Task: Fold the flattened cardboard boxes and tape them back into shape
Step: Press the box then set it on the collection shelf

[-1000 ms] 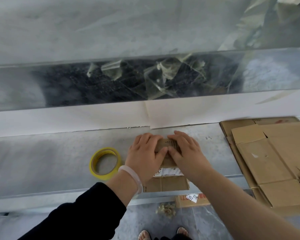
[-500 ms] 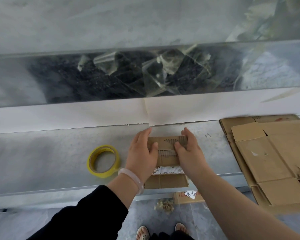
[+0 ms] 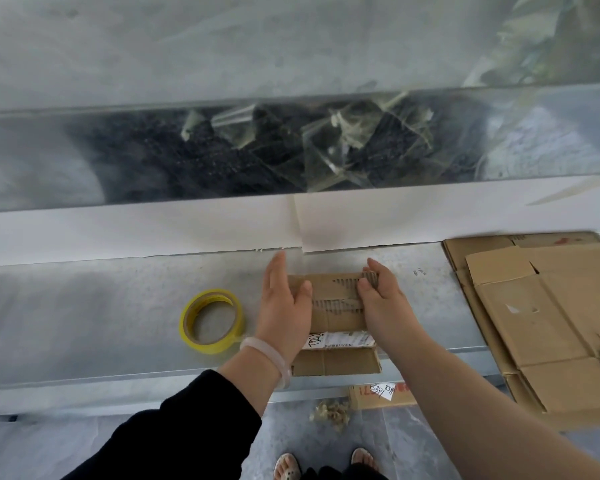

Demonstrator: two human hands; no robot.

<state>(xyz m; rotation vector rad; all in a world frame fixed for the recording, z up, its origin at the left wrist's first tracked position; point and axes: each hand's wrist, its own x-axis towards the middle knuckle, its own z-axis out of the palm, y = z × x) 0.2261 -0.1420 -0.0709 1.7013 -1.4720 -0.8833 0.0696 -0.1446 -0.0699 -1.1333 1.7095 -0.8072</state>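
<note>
Box [image 3: 336, 317], surface torn to corrugation, pressed by flat left hand [image 3: 283, 313], clasped by curled right hand [image 3: 383, 306].

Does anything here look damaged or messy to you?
Yes. The small box being folded has its top paper skin torn away, baring ribbed corrugation. The flattened cardboard stack at right shows a ragged tear near its right edge, and a crumpled wad lies on the floor.

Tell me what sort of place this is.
Likely a makeshift packing bench: a metal worktop, a yellow tape roll and flattened cardboard boxes stacked to the right of the small box in hand.
</note>
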